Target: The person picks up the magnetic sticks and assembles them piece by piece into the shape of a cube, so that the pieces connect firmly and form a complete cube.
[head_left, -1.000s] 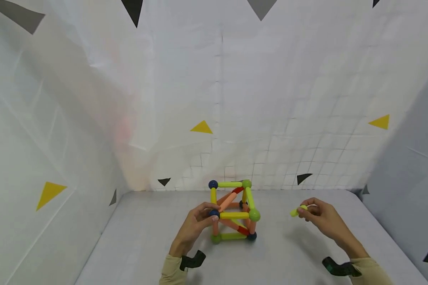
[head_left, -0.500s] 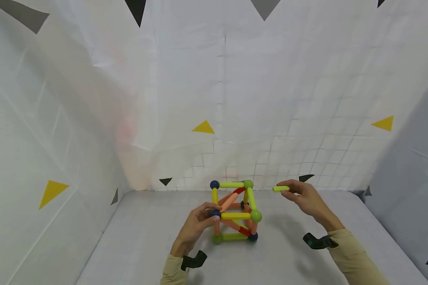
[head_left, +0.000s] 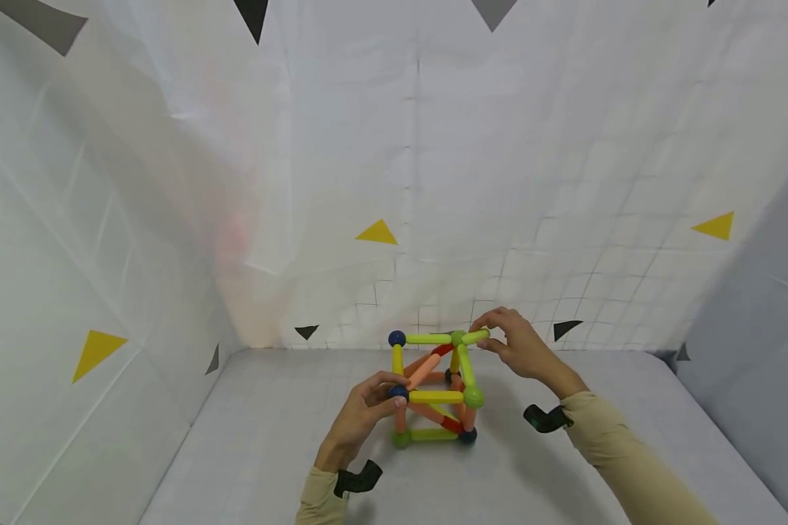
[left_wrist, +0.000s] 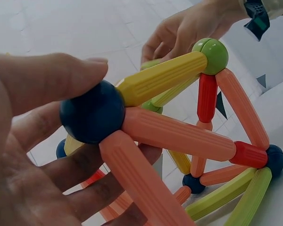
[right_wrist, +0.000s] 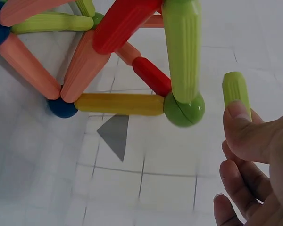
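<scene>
A cube-like frame of sticks (head_left: 436, 397) and balls stands on the table, with slanted salmon-and-red sticks (left_wrist: 179, 134) across its sides. My left hand (head_left: 361, 417) grips the dark blue ball (left_wrist: 92, 113) at its near upper left corner, thumb on top and fingers beneath. Between thumb and fingers, my right hand (head_left: 517, 348) pinches a lime green stick (right_wrist: 237, 89) close to the green ball (right_wrist: 184, 109) at the far upper right corner. A small gap separates this stick from the ball in the right wrist view. The fingers partly cover the stick.
The pale table (head_left: 256, 437) carries the frame near its middle. Behind it rises a white sheet wall (head_left: 328, 182) with grid lines and yellow and dark triangles. Side walls (head_left: 762, 350) flank the table.
My right hand has moved left and away from me with the lime green stick, up to the frame's far right corner. My left hand keeps its hold on the blue ball.
</scene>
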The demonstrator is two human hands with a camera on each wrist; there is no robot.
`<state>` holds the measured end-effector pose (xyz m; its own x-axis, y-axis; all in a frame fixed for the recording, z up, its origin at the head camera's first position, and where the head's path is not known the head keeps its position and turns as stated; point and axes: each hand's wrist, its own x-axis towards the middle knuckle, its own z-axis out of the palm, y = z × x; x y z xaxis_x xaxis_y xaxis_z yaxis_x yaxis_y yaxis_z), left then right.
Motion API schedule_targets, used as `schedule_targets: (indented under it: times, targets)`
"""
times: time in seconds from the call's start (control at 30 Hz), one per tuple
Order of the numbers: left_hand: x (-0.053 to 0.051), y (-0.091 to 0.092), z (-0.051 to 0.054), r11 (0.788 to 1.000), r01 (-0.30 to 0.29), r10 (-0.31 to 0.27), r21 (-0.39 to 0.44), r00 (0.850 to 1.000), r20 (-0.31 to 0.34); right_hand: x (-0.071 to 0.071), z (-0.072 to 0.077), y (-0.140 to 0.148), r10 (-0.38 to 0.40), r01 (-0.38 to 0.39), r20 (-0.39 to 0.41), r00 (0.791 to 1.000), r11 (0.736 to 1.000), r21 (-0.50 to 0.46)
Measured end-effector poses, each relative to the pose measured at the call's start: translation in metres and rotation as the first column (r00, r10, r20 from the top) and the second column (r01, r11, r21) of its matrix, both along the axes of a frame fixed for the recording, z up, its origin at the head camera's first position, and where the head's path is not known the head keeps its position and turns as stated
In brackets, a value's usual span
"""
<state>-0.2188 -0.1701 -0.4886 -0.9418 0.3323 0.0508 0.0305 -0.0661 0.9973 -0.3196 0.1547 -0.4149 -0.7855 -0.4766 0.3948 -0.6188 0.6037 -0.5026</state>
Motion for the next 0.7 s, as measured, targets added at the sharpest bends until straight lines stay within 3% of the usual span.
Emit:
schedule_targets:
  times: [0.2, 0.7]
  targets:
    - [0.000, 0.000, 0.000, 1.000, 0.001, -0.001, 0.005, 1.000, 0.002, -0.007, -0.001, -0.020, 0.072, -0.071, -0.032, 0.997, 0.997, 0.039]
    - [0.001, 0.000, 0.000, 1.000, 0.003, -0.003, 0.001, 1.000, 0.002, -0.011, -0.002, -0.040, 0.099, -0.100, 0.023, 0.995, 0.989, 0.106]
